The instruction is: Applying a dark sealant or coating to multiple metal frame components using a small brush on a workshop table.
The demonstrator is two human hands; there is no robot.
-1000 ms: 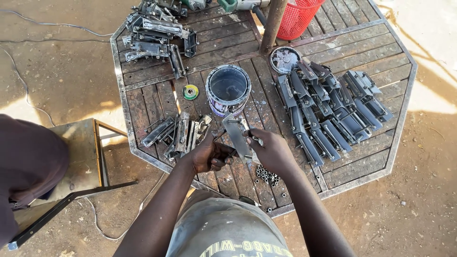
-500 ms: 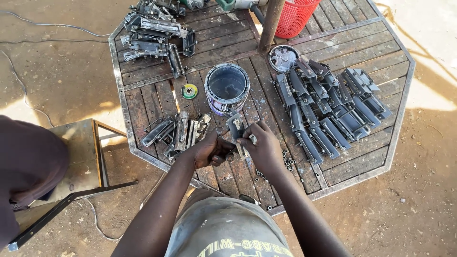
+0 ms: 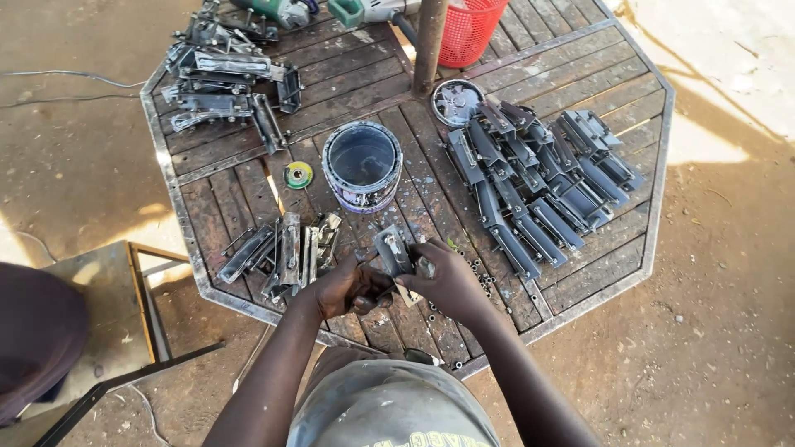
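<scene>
Both hands on one metal part, near edge of the table.

My left hand and right hand both grip the metal piece; it points away, I think toward the far paint can.

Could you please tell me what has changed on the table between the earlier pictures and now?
Both hands, left hand and right hand, drew the metal part slightly nearer the body, keeping hold throughout. The paint can, the dark row of parts and the small pile stayed put.
</scene>
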